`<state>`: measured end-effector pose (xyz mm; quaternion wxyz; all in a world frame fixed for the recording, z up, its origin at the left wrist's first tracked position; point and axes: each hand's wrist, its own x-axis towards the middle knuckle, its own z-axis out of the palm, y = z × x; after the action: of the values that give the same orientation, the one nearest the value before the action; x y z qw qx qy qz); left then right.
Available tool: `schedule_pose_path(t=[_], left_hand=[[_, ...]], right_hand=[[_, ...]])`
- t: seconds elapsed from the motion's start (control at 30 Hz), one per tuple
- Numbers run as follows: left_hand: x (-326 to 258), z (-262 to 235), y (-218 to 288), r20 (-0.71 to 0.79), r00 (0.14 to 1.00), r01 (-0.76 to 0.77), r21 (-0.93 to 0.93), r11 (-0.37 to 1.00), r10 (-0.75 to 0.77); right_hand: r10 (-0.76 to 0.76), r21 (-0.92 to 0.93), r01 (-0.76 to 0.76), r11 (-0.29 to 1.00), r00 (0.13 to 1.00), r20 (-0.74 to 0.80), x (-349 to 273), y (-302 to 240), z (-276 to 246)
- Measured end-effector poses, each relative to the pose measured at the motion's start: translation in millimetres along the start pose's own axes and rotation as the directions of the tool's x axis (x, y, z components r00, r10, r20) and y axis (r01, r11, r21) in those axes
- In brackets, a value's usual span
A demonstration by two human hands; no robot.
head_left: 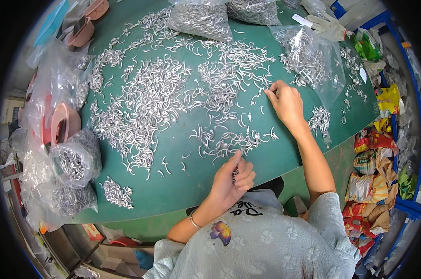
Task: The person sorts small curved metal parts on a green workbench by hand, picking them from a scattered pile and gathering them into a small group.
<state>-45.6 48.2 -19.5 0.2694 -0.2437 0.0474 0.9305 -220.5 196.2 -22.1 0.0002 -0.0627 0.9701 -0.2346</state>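
Bright even light, soft shadows, sharp centre, fisheye bending, black corners

The green table (pixel 182 186) carried a wide scatter of small curved silver metal hooks (pixel 150 102). The left hand (pixel 233 179) was curled near the table's near edge, fingers closed on a few hooks (count not discernible). The right hand (pixel 285 100) reached forward, fingertips touching loose hooks just beside an open clear plastic bag (pixel 313 60) of the same parts. Further filled bags (pixel 75 160) lay at the left edge, by pink plastic bowls (pixel 63 123). A white glove (pixel 329 25) rested at the far right.
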Motion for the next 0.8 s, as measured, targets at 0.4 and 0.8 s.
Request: schedule_pose_path(t=[0.4, 0.8], left_hand=[[18.5, 42.8, -3.0, -0.361, 0.909, -0.182, 0.102, 0.978, 0.207], [18.2, 16.9, -4.6, -0.064, 0.991, -0.097, 0.226, 0.969, 0.114]], right_hand=[[-0.076, 0.441, 0.008, 0.897, 0.988, 0.135, -40.7, 3.6, -44.2], [-0.208, 0.184, 0.159, 0.970, 0.934, 0.291, -48.4, 8.0, -28.8]])
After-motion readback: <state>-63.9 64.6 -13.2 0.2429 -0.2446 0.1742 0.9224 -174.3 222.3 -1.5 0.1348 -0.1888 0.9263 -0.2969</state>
